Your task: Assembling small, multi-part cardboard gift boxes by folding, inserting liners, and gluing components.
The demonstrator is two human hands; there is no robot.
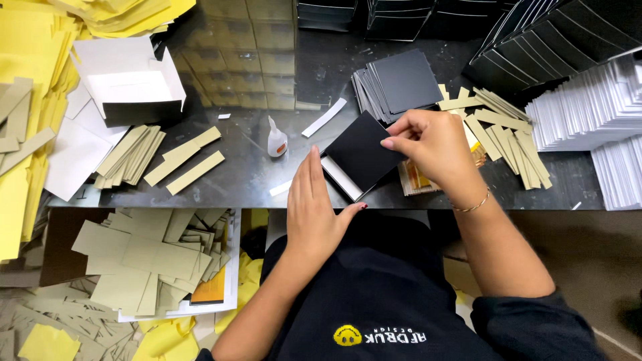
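My right hand has its fingertips bunched together, thumb against forefinger, pinching the upper right edge of the black square box; the wrist bends down and the forearm runs off toward five o'clock, a thin gold bangle lying across it. My left hand stands flat and on edge, fingers straight and pressed together, pointing to twelve o'clock, the little-finger side set against the box's left side at about nine o'clock from it; its thumb juts out toward three o'clock under the box's lower corner. The box sits at the near edge of the dark worktable, turned diamond-wise, matte black on top with a pale strip of board showing along its lower left side. At twelve o'clock from it lies a fanned stack of black square cards. At nine o'clock, just beyond my left fingertips, a small white glue bottle with an orange label stands on the table, and a white paper strip lies near it at about one o'clock. Grey-brown card strips are heaped at three o'clock from the box, past my right hand, and more strips lie well apart at nine o'clock. An open white box rests at ten o'clock, yellow sheets beyond it, and stacks of white cards at two o'clock.
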